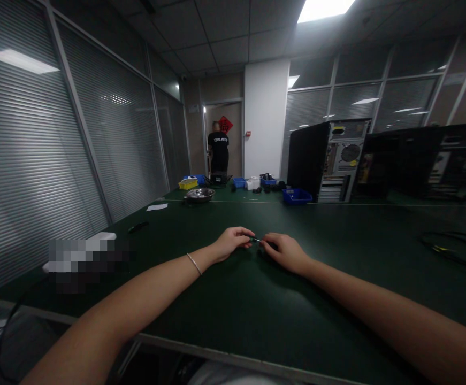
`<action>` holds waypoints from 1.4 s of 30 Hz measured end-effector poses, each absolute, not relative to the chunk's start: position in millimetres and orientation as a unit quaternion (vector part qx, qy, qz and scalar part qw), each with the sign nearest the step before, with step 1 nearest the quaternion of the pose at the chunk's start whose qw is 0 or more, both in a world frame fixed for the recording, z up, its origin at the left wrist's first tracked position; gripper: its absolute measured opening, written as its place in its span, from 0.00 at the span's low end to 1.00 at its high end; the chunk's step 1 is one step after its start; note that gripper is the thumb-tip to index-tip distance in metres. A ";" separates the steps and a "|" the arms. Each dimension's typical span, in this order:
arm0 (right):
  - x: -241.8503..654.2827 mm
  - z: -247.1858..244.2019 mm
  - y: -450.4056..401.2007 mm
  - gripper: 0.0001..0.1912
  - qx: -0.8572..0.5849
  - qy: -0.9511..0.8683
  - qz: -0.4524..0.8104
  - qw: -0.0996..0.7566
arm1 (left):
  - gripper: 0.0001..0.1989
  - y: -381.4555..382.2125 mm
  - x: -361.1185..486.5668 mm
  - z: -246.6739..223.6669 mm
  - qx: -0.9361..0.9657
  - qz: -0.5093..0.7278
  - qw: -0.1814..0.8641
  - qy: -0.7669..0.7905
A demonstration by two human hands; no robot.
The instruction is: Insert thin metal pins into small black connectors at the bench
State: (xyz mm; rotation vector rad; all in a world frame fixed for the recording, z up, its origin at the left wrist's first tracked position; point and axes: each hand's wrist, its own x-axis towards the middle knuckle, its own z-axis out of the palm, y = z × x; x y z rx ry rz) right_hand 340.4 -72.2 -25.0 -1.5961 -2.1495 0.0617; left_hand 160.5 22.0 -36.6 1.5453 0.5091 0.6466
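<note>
Both my hands are held close together over the middle of a dark green table (216, 315). My left hand (233, 244), with a bracelet (194, 263) on its wrist, pinches one end of a thin dark stick-like object (253, 238). My right hand (284, 250) has its fingers closed at the other end, where a short bright, metallic-looking piece (258, 240) shows between the hands. A dark part also shows under the right fingers. The object is too small to make out exactly.
Farther back are a metal bowl (199, 195), a yellow bin (188, 184), a blue bin (297, 197) and a computer case (325, 160). A black cable (453, 243) lies right, a white object (100, 240) left. A person (219, 147) stands at the door.
</note>
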 end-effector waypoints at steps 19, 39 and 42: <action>339.5 -23.3 -73.8 0.15 -0.580 -0.783 0.028 0.225 | 0.11 23.3 162.2 -39.7 0.676 0.291 0.640 0.221; 338.9 -21.3 -75.5 0.14 -0.573 -0.789 0.030 0.221 | 0.12 14.5 159.0 -30.8 0.697 0.282 0.623 0.218; 339.6 -23.1 -74.3 0.14 -0.567 -0.793 0.026 0.222 | 0.12 15.9 160.0 -32.7 0.696 0.286 0.622 0.217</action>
